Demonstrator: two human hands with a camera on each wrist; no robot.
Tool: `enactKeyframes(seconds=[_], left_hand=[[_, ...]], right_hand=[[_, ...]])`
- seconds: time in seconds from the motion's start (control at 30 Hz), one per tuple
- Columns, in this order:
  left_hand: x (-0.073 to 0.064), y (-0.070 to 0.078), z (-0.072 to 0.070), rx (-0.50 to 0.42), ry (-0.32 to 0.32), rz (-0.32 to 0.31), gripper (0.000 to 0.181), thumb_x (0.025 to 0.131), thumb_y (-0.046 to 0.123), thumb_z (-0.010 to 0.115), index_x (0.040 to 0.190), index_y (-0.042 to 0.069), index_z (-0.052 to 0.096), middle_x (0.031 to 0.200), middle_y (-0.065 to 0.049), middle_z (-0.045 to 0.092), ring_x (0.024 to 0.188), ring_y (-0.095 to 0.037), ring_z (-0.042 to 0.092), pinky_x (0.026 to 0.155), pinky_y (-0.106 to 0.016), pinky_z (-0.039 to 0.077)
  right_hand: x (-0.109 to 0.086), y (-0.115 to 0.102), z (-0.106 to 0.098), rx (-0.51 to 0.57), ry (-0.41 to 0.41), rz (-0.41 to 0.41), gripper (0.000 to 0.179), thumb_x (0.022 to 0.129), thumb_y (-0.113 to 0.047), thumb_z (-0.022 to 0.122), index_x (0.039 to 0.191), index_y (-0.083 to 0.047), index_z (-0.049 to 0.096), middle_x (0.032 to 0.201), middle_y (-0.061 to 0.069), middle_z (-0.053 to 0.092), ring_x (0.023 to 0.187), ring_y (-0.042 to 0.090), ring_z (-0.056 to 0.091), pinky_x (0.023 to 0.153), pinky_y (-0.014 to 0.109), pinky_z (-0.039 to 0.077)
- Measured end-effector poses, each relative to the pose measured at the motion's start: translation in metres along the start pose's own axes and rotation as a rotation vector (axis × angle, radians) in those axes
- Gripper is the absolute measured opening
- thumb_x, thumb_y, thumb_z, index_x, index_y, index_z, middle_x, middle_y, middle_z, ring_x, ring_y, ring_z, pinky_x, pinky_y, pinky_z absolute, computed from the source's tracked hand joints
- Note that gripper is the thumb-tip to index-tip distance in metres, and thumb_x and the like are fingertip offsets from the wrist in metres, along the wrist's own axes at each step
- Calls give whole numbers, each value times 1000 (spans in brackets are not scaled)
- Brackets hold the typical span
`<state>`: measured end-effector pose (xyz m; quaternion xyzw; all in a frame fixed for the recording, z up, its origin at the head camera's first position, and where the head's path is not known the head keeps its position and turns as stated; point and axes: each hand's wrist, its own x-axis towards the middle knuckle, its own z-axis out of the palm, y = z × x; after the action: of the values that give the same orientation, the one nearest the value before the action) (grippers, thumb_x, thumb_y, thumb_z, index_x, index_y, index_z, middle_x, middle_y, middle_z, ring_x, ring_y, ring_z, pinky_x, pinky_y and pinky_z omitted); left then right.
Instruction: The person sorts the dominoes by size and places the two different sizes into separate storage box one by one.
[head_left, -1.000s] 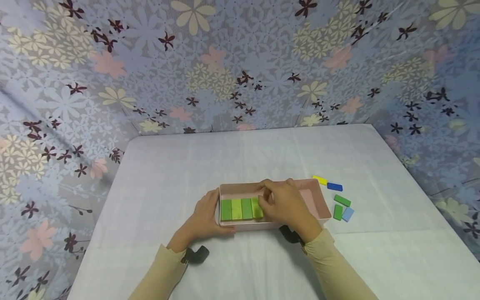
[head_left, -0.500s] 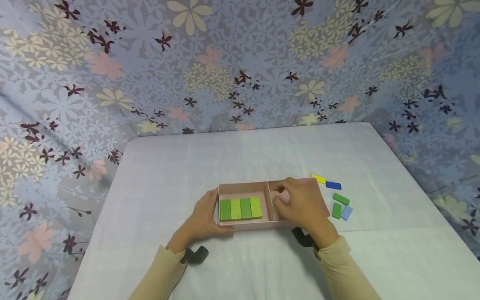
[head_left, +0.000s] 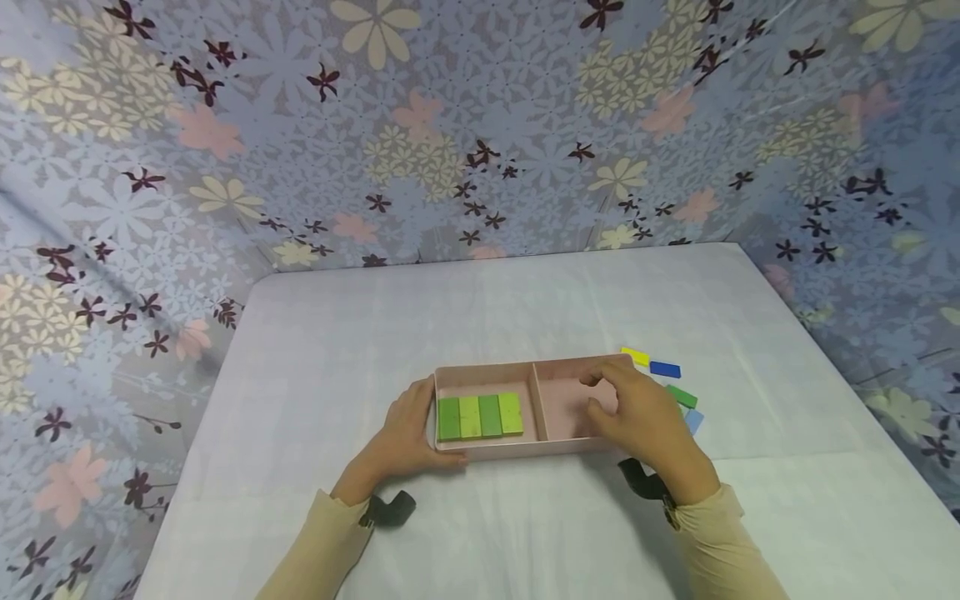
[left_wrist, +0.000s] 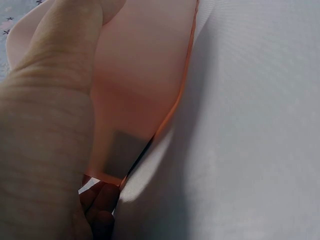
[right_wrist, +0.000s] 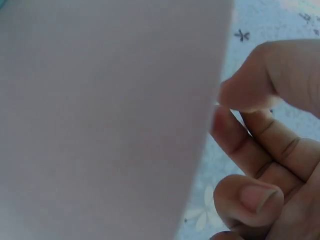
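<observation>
A pink two-compartment box (head_left: 572,404) lies on the table. Its left compartment holds a row of several flat blocks, dark green (head_left: 449,418) alternating with yellow-green (head_left: 511,414). My left hand (head_left: 401,433) grips the box's left end, thumb along the front wall; in the left wrist view the thumb side lies against the pink wall (left_wrist: 145,60). Over the right compartment and its right end hovers my right hand (head_left: 648,417), fingers loosely bent, thumb apart from the index finger, nothing between them. The right wrist view shows those fingers (right_wrist: 287,140) beside the box wall (right_wrist: 110,120).
Right of the box lie loose blocks: yellow (head_left: 635,357), dark blue (head_left: 665,369), green (head_left: 682,396) and light blue (head_left: 694,421). Another green one is mostly covered by the right hand. Floral cloth (head_left: 480,125) hangs behind the white table (head_left: 337,333).
My right hand has moved rightward, from beside the last yellow-green block, past the divider, to the box's right end, its fingers spreading apart. The left hand keeps its grip; the blocks stay put.
</observation>
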<state>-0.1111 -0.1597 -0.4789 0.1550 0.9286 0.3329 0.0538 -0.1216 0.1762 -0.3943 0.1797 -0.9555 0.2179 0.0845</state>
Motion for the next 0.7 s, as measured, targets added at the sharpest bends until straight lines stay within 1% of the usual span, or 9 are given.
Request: enactKeyframes(seconds=[0.07, 0.13, 0.2, 0.27, 0.37, 0.4, 0.5, 0.63, 0.7], left_hand=[[0, 0, 0, -1, -1, 1, 127, 50, 71, 74, 147, 32, 1, 141, 7, 29, 127, -14, 27, 107, -44, 24], [-1, -1, 0, -4, 0, 4, 127, 50, 70, 74, 147, 32, 1, 141, 7, 29, 127, -14, 27, 107, -44, 24], [-1, -1, 1, -5, -1, 7, 127, 50, 70, 74, 147, 32, 1, 141, 7, 28, 128, -15, 27, 107, -44, 24], [-1, -1, 1, -9, -3, 9, 127, 50, 69, 74, 147, 32, 2, 141, 7, 28, 128, -15, 27, 106, -44, 25], [-1, -1, 1, -12, 2, 9, 126, 50, 69, 75, 146, 33, 3, 140, 7, 29, 127, -14, 27, 106, -44, 25], [-1, -1, 1, -15, 5, 8, 126, 49, 69, 75, 146, 33, 3, 140, 8, 29, 127, -14, 27, 106, -44, 25], [-1, -1, -1, -17, 20, 15, 126, 48, 70, 75, 146, 33, 4, 139, 8, 31, 126, -14, 28, 105, -44, 25], [0, -2, -1, -7, 21, 38, 125, 50, 70, 74, 146, 32, 4, 139, 7, 31, 126, -14, 29, 105, -46, 26], [1, -2, 0, -6, 17, 40, 125, 50, 70, 74, 146, 33, 4, 139, 7, 31, 126, -14, 29, 105, -46, 26]], right_hand=[[-2, 6, -5, 14, 0, 6, 29, 76, -18, 64, 103, -25, 56, 101, -12, 57, 53, 9, 42, 46, 23, 35], [-6, 12, -10, 15, 9, 13, 30, 76, -19, 64, 104, -26, 56, 98, -13, 56, 54, 10, 39, 46, 24, 34], [-10, 18, -14, -1, 28, 23, 27, 77, -19, 63, 102, -27, 56, 91, -12, 55, 57, 10, 39, 48, 25, 33], [-14, 25, -18, -32, 62, 26, 23, 78, -21, 63, 101, -23, 57, 90, -10, 56, 60, 11, 40, 48, 26, 33], [-19, 33, -23, -62, 87, 39, 23, 79, -22, 64, 101, -20, 58, 93, -7, 57, 62, 12, 41, 46, 25, 31], [-20, 35, -24, -66, 89, 45, 25, 79, -23, 65, 103, -19, 59, 96, -6, 58, 61, 12, 42, 45, 25, 32], [-22, 39, -28, -70, 75, 73, 29, 77, -24, 67, 105, -19, 59, 103, -6, 58, 66, 15, 48, 47, 26, 33], [-24, 43, -30, -69, 54, 102, 28, 77, -23, 66, 103, -21, 58, 106, -5, 58, 75, 18, 55, 50, 28, 37], [-26, 46, -31, -74, 51, 111, 28, 76, -21, 66, 103, -21, 58, 106, -5, 58, 73, 18, 54, 50, 28, 36]])
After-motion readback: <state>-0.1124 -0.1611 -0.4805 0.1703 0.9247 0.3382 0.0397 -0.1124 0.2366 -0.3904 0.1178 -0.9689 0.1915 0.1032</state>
